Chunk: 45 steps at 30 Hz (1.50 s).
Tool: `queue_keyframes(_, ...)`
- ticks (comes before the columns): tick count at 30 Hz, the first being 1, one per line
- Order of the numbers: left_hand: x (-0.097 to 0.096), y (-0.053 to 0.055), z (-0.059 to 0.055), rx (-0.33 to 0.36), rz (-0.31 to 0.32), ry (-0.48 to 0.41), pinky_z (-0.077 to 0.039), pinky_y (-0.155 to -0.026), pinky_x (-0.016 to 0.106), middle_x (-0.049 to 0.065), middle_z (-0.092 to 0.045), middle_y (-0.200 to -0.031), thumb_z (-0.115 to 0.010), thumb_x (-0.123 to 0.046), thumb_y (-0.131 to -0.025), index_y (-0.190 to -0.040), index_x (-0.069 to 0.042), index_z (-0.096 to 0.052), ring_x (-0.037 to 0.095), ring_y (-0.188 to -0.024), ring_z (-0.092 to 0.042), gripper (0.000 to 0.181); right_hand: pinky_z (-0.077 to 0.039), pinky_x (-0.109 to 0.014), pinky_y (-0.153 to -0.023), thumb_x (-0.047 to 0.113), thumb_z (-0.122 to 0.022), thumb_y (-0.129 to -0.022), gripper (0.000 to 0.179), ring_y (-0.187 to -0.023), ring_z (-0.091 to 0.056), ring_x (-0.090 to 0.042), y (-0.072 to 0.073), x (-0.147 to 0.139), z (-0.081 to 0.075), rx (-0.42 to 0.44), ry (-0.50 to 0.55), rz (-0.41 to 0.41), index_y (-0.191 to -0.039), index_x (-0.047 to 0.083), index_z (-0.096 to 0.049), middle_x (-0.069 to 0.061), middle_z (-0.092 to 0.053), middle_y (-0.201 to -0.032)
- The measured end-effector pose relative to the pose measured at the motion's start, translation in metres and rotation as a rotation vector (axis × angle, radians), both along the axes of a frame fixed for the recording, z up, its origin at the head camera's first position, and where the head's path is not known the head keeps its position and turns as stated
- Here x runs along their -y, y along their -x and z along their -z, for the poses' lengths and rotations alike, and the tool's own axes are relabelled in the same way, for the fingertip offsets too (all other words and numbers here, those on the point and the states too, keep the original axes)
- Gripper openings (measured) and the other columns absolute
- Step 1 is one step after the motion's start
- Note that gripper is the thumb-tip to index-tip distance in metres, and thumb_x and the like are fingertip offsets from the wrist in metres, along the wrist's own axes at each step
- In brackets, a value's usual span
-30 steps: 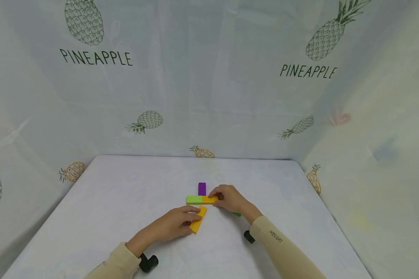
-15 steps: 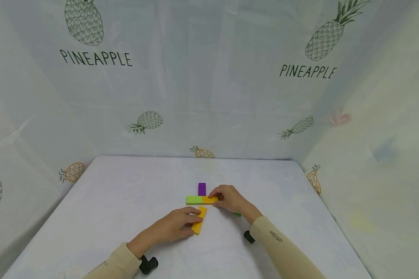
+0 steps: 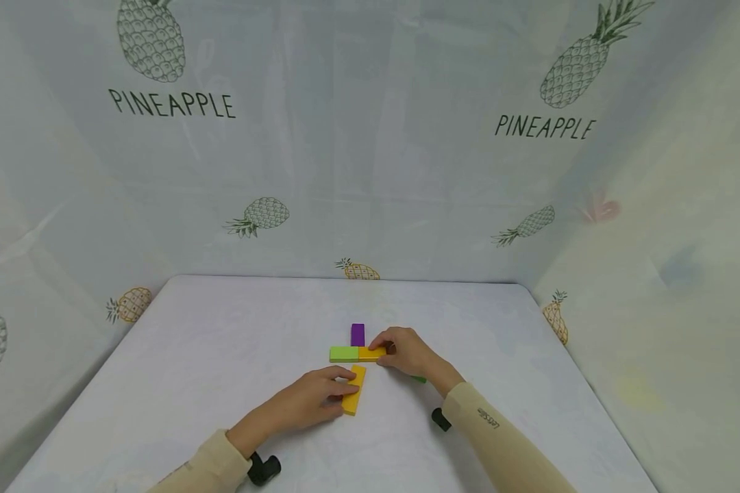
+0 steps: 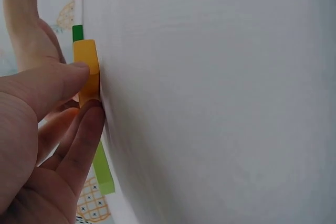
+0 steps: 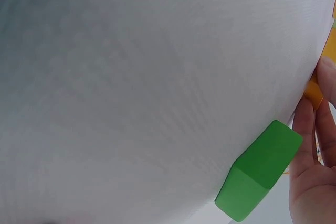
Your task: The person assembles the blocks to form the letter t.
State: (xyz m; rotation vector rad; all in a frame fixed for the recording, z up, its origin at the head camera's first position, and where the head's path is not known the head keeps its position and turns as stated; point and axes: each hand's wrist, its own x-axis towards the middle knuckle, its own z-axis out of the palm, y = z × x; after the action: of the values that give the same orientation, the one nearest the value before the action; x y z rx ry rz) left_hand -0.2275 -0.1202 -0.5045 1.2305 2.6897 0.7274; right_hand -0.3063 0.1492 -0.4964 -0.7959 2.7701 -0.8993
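My left hand (image 3: 311,396) pinches a yellow-orange block (image 3: 355,382) lying on the white table, its length pointing mostly away from me. In the left wrist view, the thumb and fingers sit on either side of this block (image 4: 86,52). Just beyond it, a light green block (image 3: 343,353) and another orange block (image 3: 370,353) lie end to end in a crosswise row. My right hand (image 3: 405,349) grips the orange block's right end. Behind the row stands a purple block (image 3: 358,334), pointing away. A small gap separates the left hand's block from the row.
A green block (image 5: 260,169) lies on the table under the right wrist, mostly hidden in the head view. Black wrist cameras show below the left wrist (image 3: 264,470) and by the right sleeve (image 3: 440,418). A pineapple-print cloth (image 3: 370,150) hangs behind the table (image 3: 253,308).
The left hand has turned its yellow-orange block; the near end has swung right, so it points straighter away. The right hand and the row have stayed in place.
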Motion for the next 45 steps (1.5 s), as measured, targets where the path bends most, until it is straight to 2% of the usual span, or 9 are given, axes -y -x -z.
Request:
queue_keyframes(11, -0.005, -0.002, 0.006, -0.046, -0.029, -0.021, -0.057, -0.103, 0.034, 0.004, -0.064, -0.144, -0.079, -0.019, -0.098, -0.137, -0.011, -0.073, 0.016, -0.123, -0.066, 0.040, -0.056, -0.031, -0.090, 0.010, -0.082, -0.094, 0.022, -0.095, -0.059, -0.014, -0.001, 0.000, -0.001, 0.017, 0.007, 0.014, -0.114, 0.018, -0.080, 0.007, -0.071, -0.107)
queue_keyframes(22, -0.012, -0.004, 0.006, -0.021, -0.098, -0.033, -0.055, -0.106, 0.040, 0.005, -0.065, -0.143, -0.080, -0.021, -0.097, -0.135, -0.011, -0.075, 0.021, -0.128, -0.063, 0.039, -0.055, -0.028, -0.088, 0.010, -0.082, -0.094, 0.021, -0.094, -0.059, -0.013, 0.000, -0.001, 0.001, 0.011, 0.012, 0.009, -0.113, 0.019, -0.080, 0.008, -0.071, -0.106)
queue_keyframes(27, -0.015, -0.006, 0.005, -0.030, -0.127, -0.018, -0.054, -0.108, 0.042, 0.004, -0.064, -0.143, -0.081, -0.023, -0.097, -0.134, -0.012, -0.075, 0.023, -0.130, -0.062, 0.040, -0.055, -0.029, -0.088, 0.010, -0.082, -0.094, 0.021, -0.094, -0.059, -0.012, 0.001, -0.001, 0.002, -0.001, 0.014, -0.003, -0.114, 0.019, -0.080, 0.007, -0.071, -0.106)
queue_keyframes(45, -0.018, -0.005, 0.007, -0.065, -0.159, -0.026, -0.055, -0.106, 0.044, 0.004, -0.067, -0.141, -0.083, -0.025, -0.095, -0.131, -0.013, -0.077, 0.024, -0.128, -0.063, 0.039, -0.055, -0.027, -0.088, 0.011, -0.082, -0.094, 0.021, -0.094, -0.059, -0.012, 0.002, -0.001, 0.002, -0.020, 0.008, -0.022, -0.114, 0.017, -0.079, 0.007, -0.072, -0.108)
